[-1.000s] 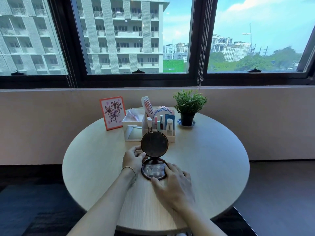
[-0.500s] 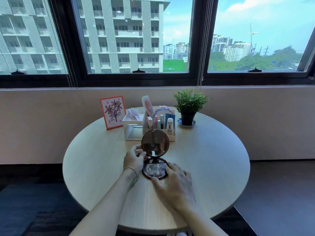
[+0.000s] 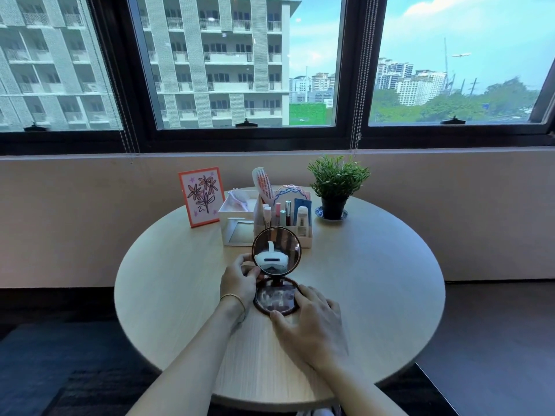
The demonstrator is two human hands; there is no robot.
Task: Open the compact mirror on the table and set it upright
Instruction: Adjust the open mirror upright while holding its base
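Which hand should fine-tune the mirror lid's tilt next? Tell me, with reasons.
Left, probably. The left hand pinches the raised lid's edge of the round dark-brown compact mirror, while the right hand rests on its flat base, steadying it on the round pale wooden table.

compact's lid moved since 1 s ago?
No clear shift: the lid's top rim overlaps the organizer's front wall at the same spot as before. Only its reflection went from dark to a white headset, hinting at a slight tilt.

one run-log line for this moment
compact mirror: open, lid upright, base flat on table | left hand: holds lid's left edge | right hand: fingers rest against base rim | step: nearly done
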